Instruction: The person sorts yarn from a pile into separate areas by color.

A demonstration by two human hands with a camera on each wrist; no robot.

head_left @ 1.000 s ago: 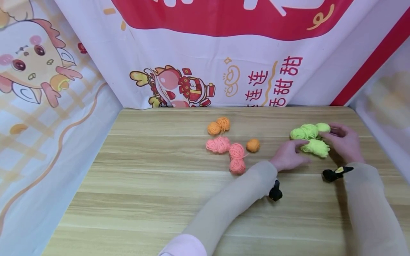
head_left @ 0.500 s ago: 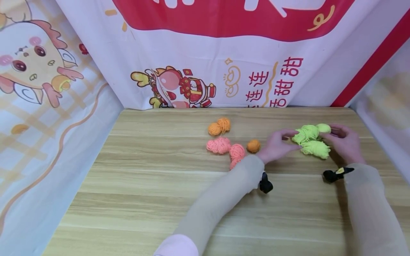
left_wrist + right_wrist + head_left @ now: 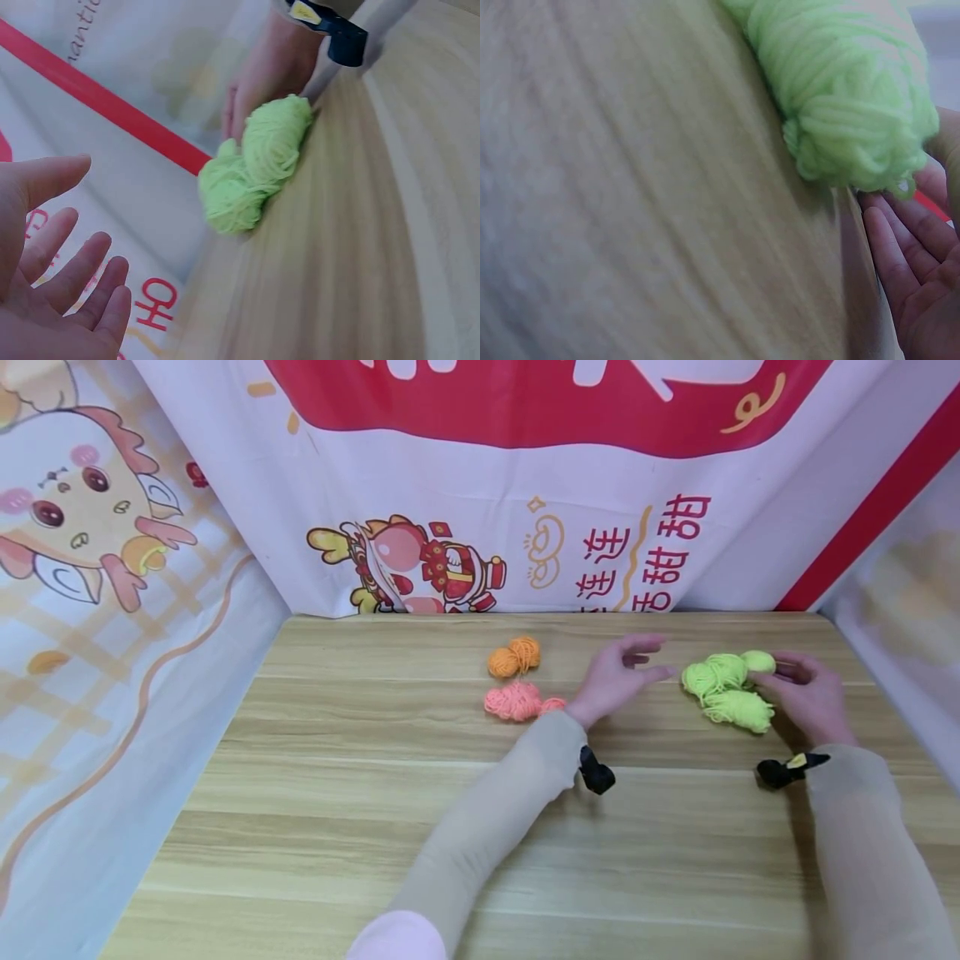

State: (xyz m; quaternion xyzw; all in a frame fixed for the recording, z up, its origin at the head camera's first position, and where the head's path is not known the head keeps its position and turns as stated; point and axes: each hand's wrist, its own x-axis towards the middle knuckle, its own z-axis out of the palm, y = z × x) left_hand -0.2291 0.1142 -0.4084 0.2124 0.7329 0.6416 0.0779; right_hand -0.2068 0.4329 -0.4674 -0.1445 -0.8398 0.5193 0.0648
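Two lime-green yarn skeins (image 3: 738,711) and a small lime-green ball (image 3: 760,661) lie together at the table's right. My right hand (image 3: 812,697) is close against them, thumb and fingertips near the small ball. In the right wrist view its fingers (image 3: 911,251) stretch past the end of one skein, fairly straight; the ball is out of sight there. My left hand (image 3: 613,681) hovers left of the green yarn, fingers spread and nothing between them. A pink skein (image 3: 513,702) lies left of it; another pink one (image 3: 553,703) is mostly hidden by my left arm.
A small orange skein (image 3: 514,657) sits behind the pink yarn on the wooden table (image 3: 337,777). Printed cloth (image 3: 450,485) hangs along the table's back edge, with more cloth at both sides.
My left hand has moved from the green skeins to the left, away from them. It now covers the orange ball and part of a pink skein. My right hand stays put.
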